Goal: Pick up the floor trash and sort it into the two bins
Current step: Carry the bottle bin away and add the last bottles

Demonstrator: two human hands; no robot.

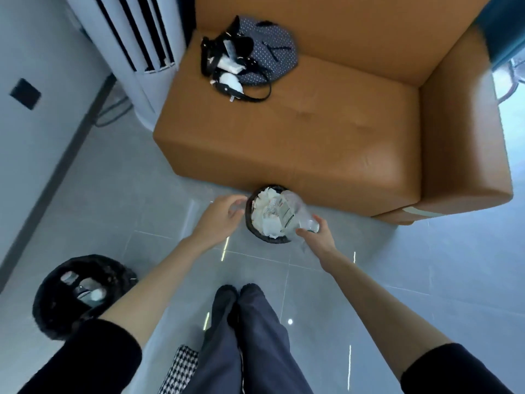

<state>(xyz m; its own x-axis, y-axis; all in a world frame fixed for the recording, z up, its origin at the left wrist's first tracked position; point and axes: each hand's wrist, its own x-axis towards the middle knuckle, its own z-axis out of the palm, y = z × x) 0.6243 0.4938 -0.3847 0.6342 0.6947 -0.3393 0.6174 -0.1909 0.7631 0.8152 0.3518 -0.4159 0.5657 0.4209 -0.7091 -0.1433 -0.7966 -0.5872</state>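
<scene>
A small black mesh bin stands on the floor against the sofa front, filled with crumpled white paper. My right hand grips the neck end of a clear plastic bottle that lies tilted over the bin's right side. My left hand hovers just left of the bin's rim, fingers loosely curled, holding nothing. A second black bin stands at lower left with bottles inside.
An orange sofa fills the upper middle, with a dark bag on its seat. A white floor-standing air conditioner is at upper left. My feet in dark slippers stand on grey tiles. A houndstooth item lies by my legs.
</scene>
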